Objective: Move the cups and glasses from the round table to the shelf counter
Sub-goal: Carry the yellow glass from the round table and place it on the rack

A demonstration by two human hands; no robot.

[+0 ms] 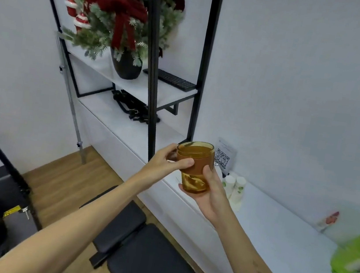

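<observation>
Head view: the amber glass (194, 166) hangs above the white bench (277, 224), just beside the paper cups (235, 190). The right hand (208, 193) cups its base; the left hand (168, 161) pinches its rim. Probably stiff, smooth, breakable: support underneath suits it.

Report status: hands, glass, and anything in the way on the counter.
Both hands on amber glass: left hand at rim, right hand under base. Glass held above white counter. Paper cup stacks just behind it.

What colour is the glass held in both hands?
Amber, see-through; the glass shows best in the head view, held above the white counter.
</observation>
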